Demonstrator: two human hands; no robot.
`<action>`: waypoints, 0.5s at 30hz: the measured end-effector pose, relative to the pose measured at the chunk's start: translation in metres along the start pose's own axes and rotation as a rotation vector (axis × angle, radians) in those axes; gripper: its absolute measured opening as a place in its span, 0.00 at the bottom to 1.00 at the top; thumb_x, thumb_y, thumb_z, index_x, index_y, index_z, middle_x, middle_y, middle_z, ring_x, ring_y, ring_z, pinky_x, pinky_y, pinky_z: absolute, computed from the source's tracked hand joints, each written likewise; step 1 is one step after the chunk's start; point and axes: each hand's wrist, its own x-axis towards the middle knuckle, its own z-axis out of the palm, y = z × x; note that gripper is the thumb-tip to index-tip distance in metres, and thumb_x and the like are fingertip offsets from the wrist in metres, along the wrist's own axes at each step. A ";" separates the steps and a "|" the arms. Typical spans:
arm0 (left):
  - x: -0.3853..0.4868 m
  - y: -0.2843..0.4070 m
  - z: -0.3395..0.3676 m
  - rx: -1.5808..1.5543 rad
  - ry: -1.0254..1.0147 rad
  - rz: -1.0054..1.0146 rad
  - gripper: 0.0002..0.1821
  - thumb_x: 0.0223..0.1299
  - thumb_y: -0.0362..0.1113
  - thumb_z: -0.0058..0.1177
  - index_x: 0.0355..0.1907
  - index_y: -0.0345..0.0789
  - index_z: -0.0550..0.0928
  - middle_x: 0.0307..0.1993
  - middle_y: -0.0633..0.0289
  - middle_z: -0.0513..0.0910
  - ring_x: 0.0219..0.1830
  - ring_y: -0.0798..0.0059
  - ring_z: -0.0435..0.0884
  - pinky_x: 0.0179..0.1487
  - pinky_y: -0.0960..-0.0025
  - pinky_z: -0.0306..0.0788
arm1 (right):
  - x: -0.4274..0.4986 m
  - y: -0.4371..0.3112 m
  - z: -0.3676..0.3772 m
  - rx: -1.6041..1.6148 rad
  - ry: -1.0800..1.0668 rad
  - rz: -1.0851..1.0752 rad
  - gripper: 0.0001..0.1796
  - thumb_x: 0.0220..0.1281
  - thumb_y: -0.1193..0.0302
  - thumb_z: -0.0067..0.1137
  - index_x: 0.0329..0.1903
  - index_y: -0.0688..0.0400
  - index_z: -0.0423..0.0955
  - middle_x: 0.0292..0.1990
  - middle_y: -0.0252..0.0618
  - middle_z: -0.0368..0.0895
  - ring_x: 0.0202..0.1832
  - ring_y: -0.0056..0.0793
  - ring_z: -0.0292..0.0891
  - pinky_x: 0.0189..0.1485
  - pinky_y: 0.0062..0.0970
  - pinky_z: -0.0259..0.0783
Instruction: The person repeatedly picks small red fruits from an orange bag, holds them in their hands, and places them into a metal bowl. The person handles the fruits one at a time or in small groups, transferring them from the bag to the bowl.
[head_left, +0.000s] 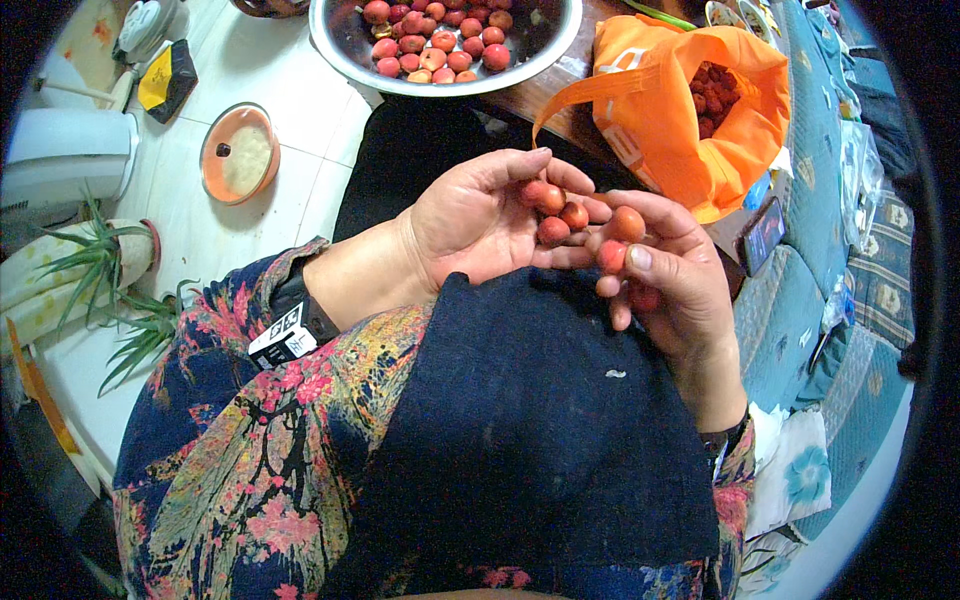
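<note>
My left hand (476, 214) is palm up over my lap, its curled fingers cradling several small round red fruits (553, 229). Close beside it, my right hand (679, 274) pinches another red fruit (613, 256) between thumb and fingers. An orange-red one (628, 223) rests against its forefinger, and one more is partly hidden under the thumb. The fingertips of both hands nearly meet. Beyond my hands, a steel basin (442, 88) holds many similar fruits. To its right an orange fabric bag (637, 97) gapes, showing dark red fruits (712, 97) inside.
A dark apron (525, 435) covers my lap. A phone (761, 234) lies near the bag, beside a blue-green sofa (787, 300). On the white tiled floor (315, 135) at left are an orange-rimmed bowl (268, 157), a black-and-yellow box (166, 81) and a spiky potted plant (90, 255).
</note>
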 end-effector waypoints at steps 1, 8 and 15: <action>0.000 0.000 0.000 -0.003 -0.014 -0.004 0.25 0.74 0.50 0.40 0.56 0.29 0.77 0.49 0.49 0.80 0.52 0.59 0.80 0.63 0.54 0.72 | 0.000 0.001 -0.003 0.019 -0.015 -0.003 0.26 0.61 0.74 0.62 0.62 0.63 0.70 0.42 0.45 0.83 0.35 0.32 0.85 0.23 0.25 0.81; 0.001 0.000 -0.002 -0.020 -0.044 -0.002 0.28 0.75 0.51 0.37 0.60 0.29 0.74 0.56 0.47 0.77 0.59 0.54 0.77 0.68 0.51 0.67 | 0.008 0.009 -0.012 0.218 -0.161 -0.026 0.22 0.68 0.68 0.55 0.61 0.65 0.68 0.41 0.47 0.81 0.36 0.36 0.85 0.23 0.29 0.83; 0.001 0.001 0.000 -0.016 0.009 -0.017 0.31 0.76 0.53 0.32 0.67 0.30 0.68 0.61 0.46 0.75 0.64 0.51 0.73 0.72 0.49 0.62 | 0.014 0.009 -0.018 0.265 -0.215 -0.022 0.22 0.68 0.66 0.50 0.59 0.67 0.67 0.42 0.49 0.80 0.35 0.37 0.84 0.24 0.32 0.83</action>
